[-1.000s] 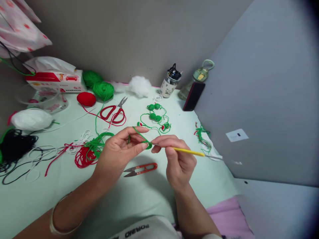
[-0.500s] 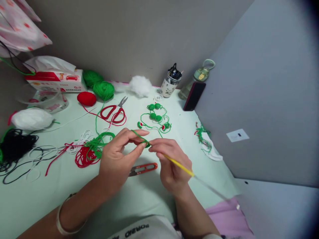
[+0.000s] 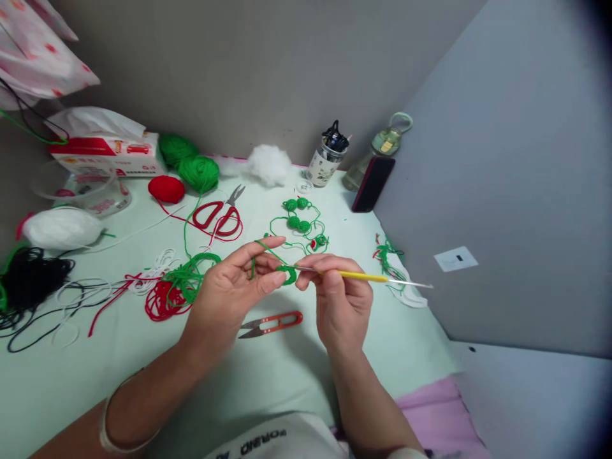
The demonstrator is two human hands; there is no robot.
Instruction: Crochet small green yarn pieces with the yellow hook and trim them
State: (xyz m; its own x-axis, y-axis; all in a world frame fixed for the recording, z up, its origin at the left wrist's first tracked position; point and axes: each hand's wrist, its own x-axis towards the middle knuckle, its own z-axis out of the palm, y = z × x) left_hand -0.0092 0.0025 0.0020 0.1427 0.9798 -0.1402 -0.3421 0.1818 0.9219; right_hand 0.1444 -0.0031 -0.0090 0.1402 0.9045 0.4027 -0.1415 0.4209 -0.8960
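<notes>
Small curved green crocheted piece (image 3: 292,278) is pinched by left hand (image 3: 222,290), beyond orange-handled metal snips (image 3: 297,317); likely light, floppy, best held by edge; yellow-gripped metal crochet hook (image 3: 363,276) is clasped by right hand's (image 3: 345,306) closed fingers.

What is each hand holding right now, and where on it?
Right hand: the crochet hook, by its yellow grip. Left hand: the small green crochet piece, pinched at its near-left edge.
</notes>
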